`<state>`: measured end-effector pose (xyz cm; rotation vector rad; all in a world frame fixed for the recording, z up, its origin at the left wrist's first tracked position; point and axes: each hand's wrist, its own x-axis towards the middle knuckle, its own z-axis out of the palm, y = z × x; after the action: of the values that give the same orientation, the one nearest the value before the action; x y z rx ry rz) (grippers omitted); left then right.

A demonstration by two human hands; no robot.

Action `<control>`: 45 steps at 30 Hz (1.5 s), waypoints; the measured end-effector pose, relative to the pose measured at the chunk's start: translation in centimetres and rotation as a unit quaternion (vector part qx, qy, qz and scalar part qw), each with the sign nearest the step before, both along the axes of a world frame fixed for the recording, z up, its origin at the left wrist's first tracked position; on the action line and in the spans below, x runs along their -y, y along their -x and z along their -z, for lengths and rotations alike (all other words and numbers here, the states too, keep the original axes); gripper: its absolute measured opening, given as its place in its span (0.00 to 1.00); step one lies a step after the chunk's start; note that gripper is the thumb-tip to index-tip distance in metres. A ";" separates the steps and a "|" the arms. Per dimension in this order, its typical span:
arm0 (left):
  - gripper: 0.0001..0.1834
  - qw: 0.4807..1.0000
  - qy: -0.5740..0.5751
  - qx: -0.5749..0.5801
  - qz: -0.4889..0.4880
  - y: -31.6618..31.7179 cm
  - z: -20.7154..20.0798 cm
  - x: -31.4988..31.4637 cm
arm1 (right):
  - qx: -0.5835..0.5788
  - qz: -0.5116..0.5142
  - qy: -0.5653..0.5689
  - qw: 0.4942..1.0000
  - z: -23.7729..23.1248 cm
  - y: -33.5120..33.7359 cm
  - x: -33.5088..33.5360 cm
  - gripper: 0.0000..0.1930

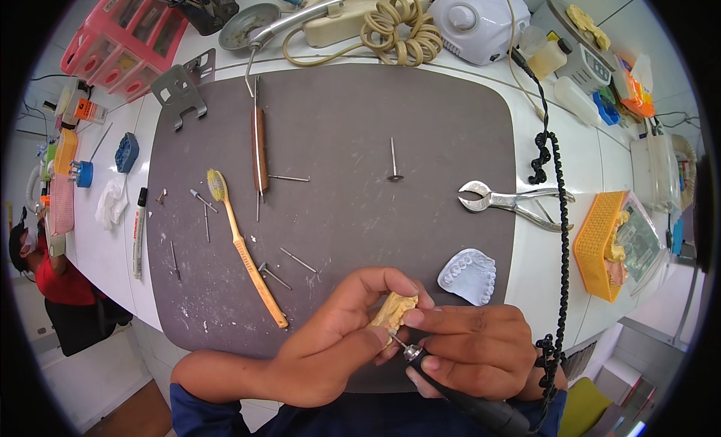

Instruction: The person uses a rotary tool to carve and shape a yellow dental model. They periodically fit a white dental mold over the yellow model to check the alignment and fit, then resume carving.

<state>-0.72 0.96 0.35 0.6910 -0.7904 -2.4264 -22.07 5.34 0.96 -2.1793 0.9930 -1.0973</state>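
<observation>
One big grey mat [338,211] lies in the middle of the head view that I watch from far away, and I tell all places by it. Over the near edge of the mat, a bit right of its middle, I see a small yellow tooth model [392,313]. The left hand [330,343] is clamped on it, with the thumb on one side and fingers on the other. The right hand [477,343], also over the mat's near edge, is wrapped round a black drill handle [469,399]. Its fingertips touch the yellow tooth model too, so both hands are close together. The thin metal bit [399,338] points at the model's low edge; I can't tell if it touches.

On the mat's right part, toward the near side, sits a white tooth model [469,278]. Silver pliers [503,201] lie across the mat's right edge. A metal pin with a dark disc [395,177] is right of the mat's middle. On the mat's left half I see a wooden brush [244,257], a long tool with a brown handle [258,148] and some thin metal pins [298,260].

Off the mat's right edge I see a black curly cord [560,249] and a yellow basket [593,245]. Off its left edge lies a pen [140,234], and farther left is a person in red [64,279]. Past the far edge stand pink drawers [135,39] and a white box with a knob [473,27].
</observation>
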 end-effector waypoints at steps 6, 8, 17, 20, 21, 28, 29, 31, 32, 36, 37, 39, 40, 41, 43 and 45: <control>0.18 1.000 -0.009 0.007 -0.009 0.1 -0.1 0.0 | 0.001 0.002 -0.001 1.000 -0.1 0.0 0.0 0.15; 0.18 1.000 -0.010 0.009 -0.007 0.1 -0.1 0.0 | -0.004 0.002 0.000 1.000 -0.1 0.0 0.1 0.15; 0.19 0.999 -0.037 -0.011 0.003 0.0 0.0 0.4 | 0.023 0.013 0.019 0.999 0.3 0.0 -0.1 0.17; 0.19 0.999 -0.037 -0.013 0.004 0.2 0.2 0.5 | 0.034 0.010 0.043 0.998 0.8 0.0 0.0 0.10; 0.19 0.999 -0.031 -0.013 0.004 0.3 0.2 0.7 | 0.044 0.014 0.036 0.998 0.9 0.0 0.2 0.11; 0.35 0.999 0.022 0.030 0.024 0.6 0.5 1.4 | 0.066 0.072 -0.021 0.995 1.2 0.8 1.0 0.16; 0.37 0.999 0.032 0.034 0.027 0.5 0.2 1.5 | 0.046 0.070 -0.021 0.996 1.2 1.0 1.0 0.17; 0.39 0.993 0.086 0.055 0.063 0.5 -0.2 1.7 | 0.008 0.065 -0.023 0.998 1.0 1.3 1.2 0.18; 0.40 0.988 0.113 0.065 0.080 0.5 -0.4 1.7 | 0.013 0.052 -0.030 0.998 0.6 1.3 1.5 0.15; 0.37 0.990 0.099 0.058 0.088 0.7 0.2 1.8 | -0.009 0.036 0.036 0.999 1.3 1.7 1.7 0.13; 0.37 0.994 0.059 0.046 0.079 0.8 0.2 1.9 | -0.008 0.039 0.043 0.998 1.5 1.8 1.7 0.13; 0.35 0.997 0.006 0.041 0.070 0.7 0.2 1.8 | -0.006 0.039 0.042 0.998 1.5 1.9 1.7 0.13; 0.34 0.996 -0.006 0.046 0.073 0.7 0.1 1.9 | -0.008 0.041 0.033 0.999 1.2 1.9 1.7 0.13; 0.33 0.995 -0.019 0.051 0.078 0.7 0.0 2.1 | -0.010 0.044 0.024 0.999 1.1 1.9 1.6 0.12; 0.31 0.992 0.005 0.062 0.106 0.4 -0.3 2.8 | 0.001 0.033 0.038 0.999 1.6 2.0 1.7 0.12; 0.29 0.991 0.016 0.067 0.114 0.2 -0.4 2.9 | 0.003 0.031 0.039 0.999 1.7 1.9 1.8 0.13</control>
<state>-0.94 -1.96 0.70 0.7979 -1.0083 -2.5838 -24.00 3.52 -0.70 -2.2187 1.0387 -1.1877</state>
